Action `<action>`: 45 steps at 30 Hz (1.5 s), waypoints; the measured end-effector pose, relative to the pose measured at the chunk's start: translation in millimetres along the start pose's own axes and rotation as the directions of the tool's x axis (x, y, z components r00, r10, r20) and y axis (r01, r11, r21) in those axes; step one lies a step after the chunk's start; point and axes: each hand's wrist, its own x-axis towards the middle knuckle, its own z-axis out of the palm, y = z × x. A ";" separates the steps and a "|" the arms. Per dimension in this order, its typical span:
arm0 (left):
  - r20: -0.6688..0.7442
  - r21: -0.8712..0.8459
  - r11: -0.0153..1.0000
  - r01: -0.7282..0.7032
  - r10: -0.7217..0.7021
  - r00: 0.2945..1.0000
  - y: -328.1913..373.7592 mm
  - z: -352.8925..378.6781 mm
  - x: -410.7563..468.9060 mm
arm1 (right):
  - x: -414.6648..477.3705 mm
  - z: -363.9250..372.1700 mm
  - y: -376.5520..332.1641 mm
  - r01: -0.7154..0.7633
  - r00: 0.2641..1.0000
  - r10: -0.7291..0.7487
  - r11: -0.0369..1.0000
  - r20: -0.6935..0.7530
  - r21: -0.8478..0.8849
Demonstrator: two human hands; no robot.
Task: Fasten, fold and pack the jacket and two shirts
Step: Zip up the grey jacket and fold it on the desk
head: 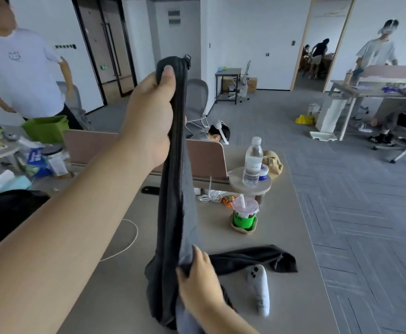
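A dark grey zip jacket (173, 213) hangs upright above the beige table (281, 237), stretched into a long narrow strip. My left hand (151, 116) grips its top end high up, the thumb pressed over the fabric near the zip pull. Lower down, my right hand (198, 283) pinches the jacket's lower part close to the table. One sleeve (257, 259) trails flat across the table to the right. No shirts can be made out.
On the table stand a water bottle (252, 160) on a small round stand, a green-sleeved cup (244, 214), a white controller (260, 288) and a white cable (127, 242). A brown divider (204, 157) runs behind. Black fabric (6, 213) lies at left. People stand nearby.
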 end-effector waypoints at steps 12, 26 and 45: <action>0.223 0.531 0.847 -0.027 -0.109 0.969 -15.1 -28.8 -45.2 | 25.6 -186.6 -40.2 -0.285 0.949 0.294 0.653 0.113 0.702; 0.060 0.080 0.961 0.266 -0.271 0.961 -63.1 37.2 -101.2 | -1.7 -283.5 -135.4 0.165 0.960 0.133 0.449 -0.248 0.878; -0.007 0.061 0.974 0.216 -0.216 0.976 -18.7 44.6 -19.2 | -30.1 -219.2 -56.6 0.160 0.969 0.023 0.700 -0.246 0.696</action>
